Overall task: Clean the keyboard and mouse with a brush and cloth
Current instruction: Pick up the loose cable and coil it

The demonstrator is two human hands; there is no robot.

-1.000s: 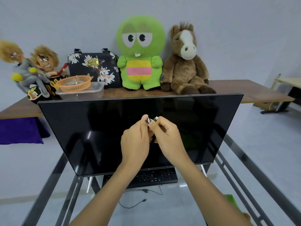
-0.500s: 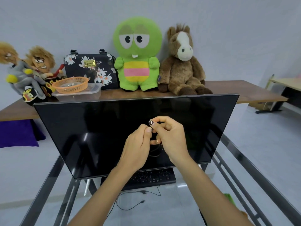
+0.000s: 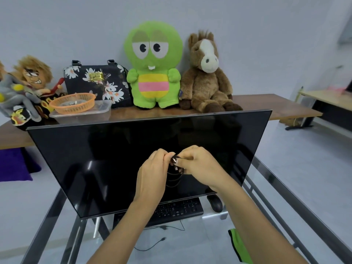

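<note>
A black keyboard point(image 3: 177, 209) lies on the glass desk, mostly hidden behind the dark monitor point(image 3: 106, 161) and my left forearm. A black mouse point(image 3: 215, 203) sits to its right, half covered by the monitor's lower corner. In front of the screen my left hand point(image 3: 152, 174) and my right hand point(image 3: 198, 166) meet, both pinching a coiled black cable point(image 3: 174, 175) whose metal plug shows between the fingertips. A green cloth point(image 3: 239, 246) lies at the desk's near right, partly behind my right arm. No brush is visible.
The glass desk point(image 3: 192, 239) has a dark metal frame point(image 3: 297, 210). A loose thin cable point(image 3: 152, 244) runs on the glass below the keyboard. Behind, a wooden table point(image 3: 266, 105) carries plush toys, a floral bag point(image 3: 95, 80) and an orange basket point(image 3: 73, 102) on a clear box.
Both hands have dropped lower in front of the screen, still together. The black cable now hangs in loops between them. The mouse has come into view at the monitor's lower right.
</note>
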